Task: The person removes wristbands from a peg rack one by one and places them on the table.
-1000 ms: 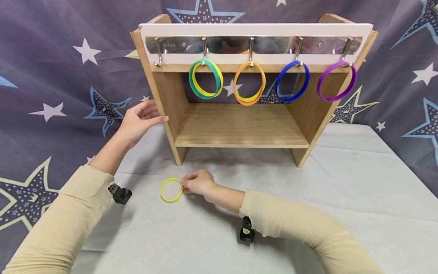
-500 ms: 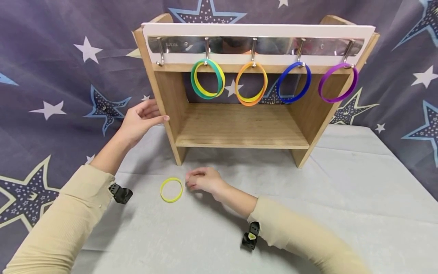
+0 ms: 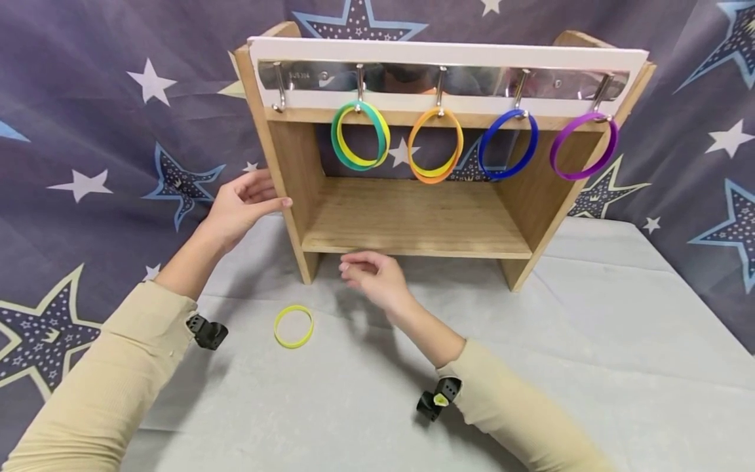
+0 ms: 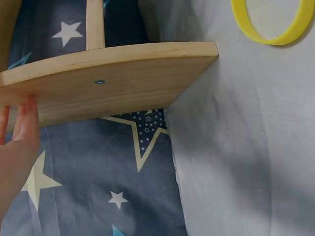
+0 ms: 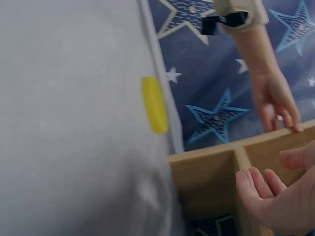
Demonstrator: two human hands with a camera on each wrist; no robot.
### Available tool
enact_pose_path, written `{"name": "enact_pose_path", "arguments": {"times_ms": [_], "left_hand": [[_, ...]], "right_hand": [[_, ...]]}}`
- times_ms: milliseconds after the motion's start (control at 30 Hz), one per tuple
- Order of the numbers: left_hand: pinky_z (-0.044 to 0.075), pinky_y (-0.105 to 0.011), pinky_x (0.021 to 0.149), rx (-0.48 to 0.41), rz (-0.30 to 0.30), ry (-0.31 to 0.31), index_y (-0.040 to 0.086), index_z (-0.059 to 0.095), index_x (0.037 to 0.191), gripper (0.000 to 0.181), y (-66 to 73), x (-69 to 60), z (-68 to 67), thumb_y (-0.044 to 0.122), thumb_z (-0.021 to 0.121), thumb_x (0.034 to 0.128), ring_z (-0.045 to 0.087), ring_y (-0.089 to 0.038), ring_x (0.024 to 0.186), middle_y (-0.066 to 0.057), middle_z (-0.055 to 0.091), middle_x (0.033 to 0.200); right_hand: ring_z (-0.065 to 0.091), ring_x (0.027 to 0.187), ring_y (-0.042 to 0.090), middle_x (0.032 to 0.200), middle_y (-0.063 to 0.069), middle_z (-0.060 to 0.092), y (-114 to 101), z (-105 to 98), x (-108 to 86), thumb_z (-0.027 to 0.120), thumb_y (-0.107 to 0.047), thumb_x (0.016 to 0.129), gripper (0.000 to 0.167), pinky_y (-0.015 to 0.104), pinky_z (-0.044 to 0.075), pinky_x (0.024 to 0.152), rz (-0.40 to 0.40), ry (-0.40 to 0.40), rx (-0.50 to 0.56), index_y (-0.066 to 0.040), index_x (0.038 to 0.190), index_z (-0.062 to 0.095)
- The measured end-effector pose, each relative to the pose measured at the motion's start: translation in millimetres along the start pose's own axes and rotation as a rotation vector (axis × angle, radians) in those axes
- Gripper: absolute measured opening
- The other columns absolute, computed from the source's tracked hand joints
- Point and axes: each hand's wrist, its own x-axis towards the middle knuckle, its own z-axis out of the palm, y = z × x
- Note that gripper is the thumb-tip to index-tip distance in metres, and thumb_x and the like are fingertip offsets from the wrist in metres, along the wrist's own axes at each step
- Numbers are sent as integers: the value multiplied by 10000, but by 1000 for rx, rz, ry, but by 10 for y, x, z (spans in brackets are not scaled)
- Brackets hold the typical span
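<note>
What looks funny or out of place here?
The yellow ring on the gray cloth looks a bit out of place: it lies flat while the other rings hang from hooks, and the leftmost hook is bare. Nothing looks spilled or broken.

grey cloth (image 3: 619, 341) (faintly creased) carries wooden rack (image 3: 413, 216), yellow ring (image 3: 293, 345).

Right hand (image 3: 377, 280) raised, farther from yellow ring (image 3: 295, 345)

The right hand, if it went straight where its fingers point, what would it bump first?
The right hand would probably bump the left side panel of the wooden shelf first, but depth is unclear, so it might pass in front instead.
</note>
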Motion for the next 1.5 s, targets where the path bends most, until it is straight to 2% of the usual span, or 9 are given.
{"name": "enact_pose_path", "arguments": {"times_ms": [133, 233, 533, 633, 767, 933, 1167, 1300, 1500], "left_hand": [[555, -142, 754, -1, -2, -2, 34, 518, 1336, 574, -2, -1, 2, 28, 746, 809, 652, 7, 942, 133, 662, 1029], [553, -140, 758, 5, -5, 1, 37, 519, 1335, 576, -5, 3, 4, 34, 749, 808, 646, 8, 952, 131, 659, 1036], [547, -130, 765, 22, -6, 11, 46, 530, 1328, 570, 0, -1, 8, 47, 756, 805, 639, 12, 959, 134, 660, 1035], [547, -129, 767, 29, -11, 14, 50, 530, 1329, 570, 4, -6, 8, 54, 757, 806, 638, 13, 961, 137, 659, 1036], [545, -127, 772, 33, -19, 18, 51, 529, 1331, 572, 6, -9, 5, 59, 758, 807, 635, 12, 966, 136, 657, 1044], [543, -128, 779, 38, -21, 11, 60, 534, 1329, 570, 7, -1, 3, 63, 760, 806, 634, 9, 978, 129, 658, 1059], [539, -125, 782, 50, -22, 9, 67, 528, 1337, 578, 30, 18, 7, 73, 761, 808, 627, 8, 986, 113, 652, 1084], [536, -123, 791, 64, -36, 7, 70, 515, 1352, 588, 35, 19, 14, 86, 757, 815, 621, 14, 993, 102, 643, 1109], [538, -121, 796, 65, -45, 10, 64, 497, 1368, 603, 19, 0, 10, 87, 751, 822, 622, 23, 987, 89, 631, 1131]], "right_hand": [[680, 864, 125, 1140, 223, 679, -120, -76, -11, 635, -68, 904, 279, 333, 581, 880, -26, 30, 54, 22, 1168, 642], [681, 860, 117, 1159, 251, 664, -219, -128, -39, 622, -69, 917, 300, 374, 566, 918, -63, 30, 84, 48, 1193, 618], [658, 1061, 378, 1180, 294, 632, -529, -252, -148, 596, -71, 939, 292, 406, 547, 951, -185, 28, 108, 53, 1204, 604], [701, 960, 246, 1160, 262, 654, -624, -279, -178, 615, -87, 932, 282, 401, 555, 936, -232, 39, 71, 28, 1189, 621], [677, 820, 41, 1136, 237, 674, -762, -299, -217, 638, -102, 917, 285, 309, 582, 869, -320, 63, -13, 9, 1180, 635], [690, 862, 100, 1130, 190, 693, -910, -337, -281, 648, -110, 911, 306, 269, 576, 849, -414, 99, -93, -14, 1201, 630], [682, 1053, 278, 1209, 182, 669, -1044, -350, -307, 640, -79, 906, 430, 274, 548, 934, -461, 103, -103, -5, 1318, 543], [706, 964, 207, 1195, 198, 671, -1094, -343, -308, 644, -64, 899, 422, 278, 566, 896, -481, 114, -82, 18, 1301, 546], [696, 840, 56, 1135, 274, 664, -1153, -293, -296, 630, -13, 900, 314, 291, 594, 824, -501, 114, 39, 77, 1196, 580]]}}
